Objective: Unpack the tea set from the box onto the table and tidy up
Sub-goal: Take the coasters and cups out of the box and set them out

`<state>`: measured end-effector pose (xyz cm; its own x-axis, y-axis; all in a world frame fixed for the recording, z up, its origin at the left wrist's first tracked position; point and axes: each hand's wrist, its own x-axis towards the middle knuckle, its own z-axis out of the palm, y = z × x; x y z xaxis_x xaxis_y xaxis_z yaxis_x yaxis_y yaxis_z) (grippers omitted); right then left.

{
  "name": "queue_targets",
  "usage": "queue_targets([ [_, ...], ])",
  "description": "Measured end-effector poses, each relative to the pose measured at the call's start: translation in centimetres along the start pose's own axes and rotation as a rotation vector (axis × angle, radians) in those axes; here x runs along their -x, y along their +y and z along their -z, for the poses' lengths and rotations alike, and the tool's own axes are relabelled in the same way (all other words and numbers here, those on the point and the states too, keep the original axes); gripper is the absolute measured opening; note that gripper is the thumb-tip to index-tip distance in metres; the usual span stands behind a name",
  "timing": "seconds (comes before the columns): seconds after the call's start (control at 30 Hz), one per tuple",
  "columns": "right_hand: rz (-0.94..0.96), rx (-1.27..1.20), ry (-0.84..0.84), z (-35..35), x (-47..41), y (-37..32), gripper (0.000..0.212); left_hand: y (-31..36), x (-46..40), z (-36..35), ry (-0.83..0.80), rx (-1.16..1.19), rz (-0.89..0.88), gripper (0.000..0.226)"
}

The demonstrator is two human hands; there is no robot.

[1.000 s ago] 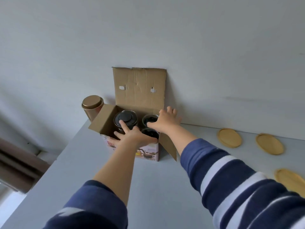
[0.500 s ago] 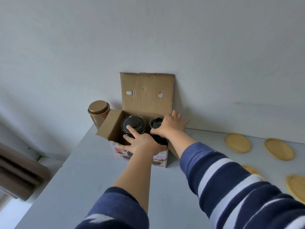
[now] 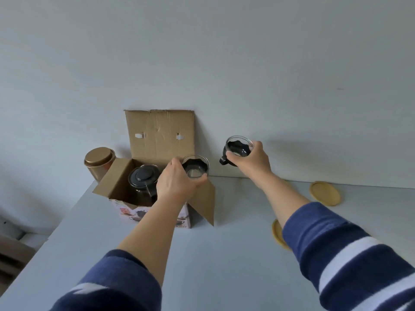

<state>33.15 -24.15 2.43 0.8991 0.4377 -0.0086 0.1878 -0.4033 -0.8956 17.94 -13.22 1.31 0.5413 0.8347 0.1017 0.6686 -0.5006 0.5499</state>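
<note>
Left hand (image 3: pixel 177 186) wrapped round a glass cup (image 3: pixel 195 169) right over the box (image 3: pixel 157 198), gripped by the rim and side, probably so it comes straight up without snagging the cardboard. Right hand (image 3: pixel 250 161) clutching a second glass cup (image 3: pixel 238 150) the same way, held up in the air to the right of the box, well clear of it, little dark handle poking out left. Teapot (image 3: pixel 143 182) with the dark lid still sitting down inside the box, so not unpacked yet. Back flap standing up against the wall, side flaps splayed out, the right one kinda in the lane between box and open table (image 3: pixel 224 254). Gold tin (image 3: pixel 98 161) just left of the box. Wooden coasters (image 3: pixel 325 193) scattered on the right, likely landing spots for the cups; one half hidden under the right sleeve.
</note>
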Motion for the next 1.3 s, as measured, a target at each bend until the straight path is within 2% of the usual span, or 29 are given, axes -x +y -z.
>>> queue_targets([
  [0.1, -0.037, 0.005, 0.084, 4.4, -0.6, 3.5, 0.073, 3.7, 0.3, -2.7, -0.058, 0.123, -0.052, 0.085],
  [0.4, -0.251, 0.225, 0.274, 16.0, -3.2, 16.7, 0.079, 12.5, 2.6, -15.6, -0.263, 0.309, -0.108, 0.078],
  [0.67, -0.275, 0.227, 0.307, 18.2, -6.6, 24.4, 0.078, 14.6, 1.6, -23.2, -0.329, 0.332, -0.100, 0.076],
  [0.8, -0.252, 0.187, 0.312, 17.8, -6.8, 25.5, 0.075, 14.3, 1.4, -24.7, -0.340, 0.292, -0.150, 0.076],
  [1.0, -0.289, 0.213, 0.263, 18.1, -6.7, 25.3, 0.083, 13.9, 1.1, -24.9, -0.394, 0.198, -0.191, 0.082],
  [1.13, -0.356, 0.439, 0.228, 18.7, -6.2, 23.7, 0.100, 13.5, 0.9, -23.6, -0.417, 0.143, -0.213, 0.091],
  [1.2, -0.287, 0.593, 0.265, 18.6, -5.5, 22.5, 0.100, 12.7, 0.8, -22.0, -0.351, 0.100, -0.241, 0.084],
  [1.3, -0.152, 0.697, 0.273, 17.7, -4.2, 20.3, 0.079, 10.5, 0.6, -18.2, -0.223, -0.002, -0.281, 0.061],
])
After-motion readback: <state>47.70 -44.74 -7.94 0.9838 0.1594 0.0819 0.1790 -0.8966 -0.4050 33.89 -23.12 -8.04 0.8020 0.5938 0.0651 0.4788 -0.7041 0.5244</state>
